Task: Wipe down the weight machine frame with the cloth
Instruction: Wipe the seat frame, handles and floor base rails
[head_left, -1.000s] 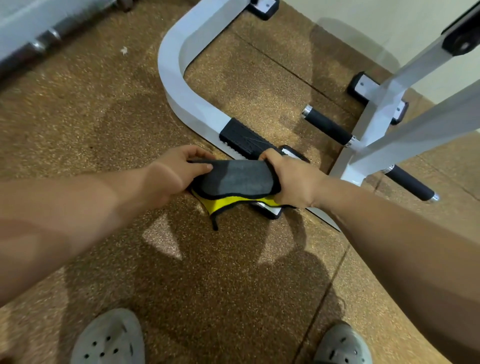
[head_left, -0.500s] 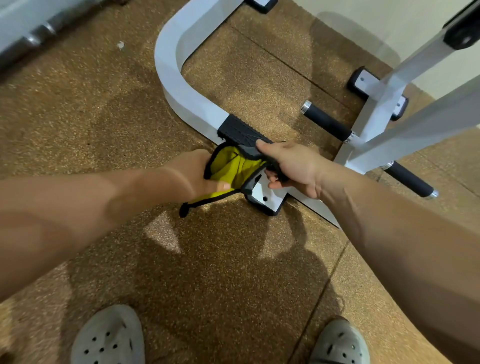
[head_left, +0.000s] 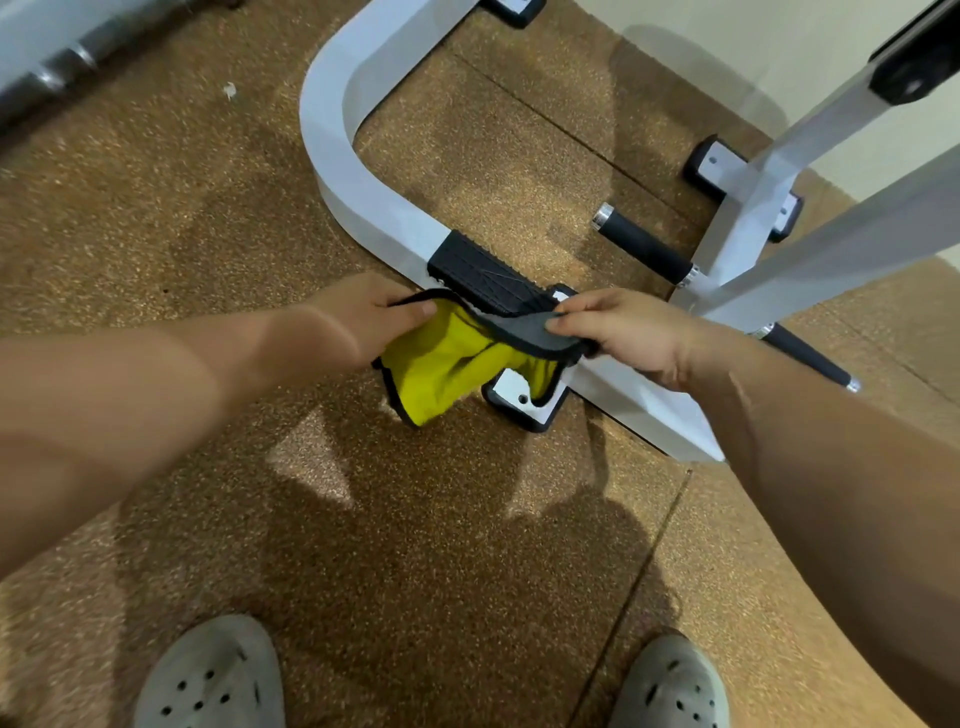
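A yellow cloth with a grey back and black trim hangs between my two hands, just above the floor. My left hand pinches its left edge. My right hand pinches the folded grey edge on the right. Behind the cloth runs the white weight machine frame, a curved floor tube with a black ribbed foot pad and a bolted base plate. The cloth covers part of the tube and plate.
White uprights rise at the right with two black foam-gripped pegs sticking out low. A metal bar lies at the top left. My two grey clogs stand on the speckled brown rubber floor.
The cloth went from a grey folded pad held flat to an opened sheet with its yellow side showing. My hands have drawn apart and it hangs lower between them.
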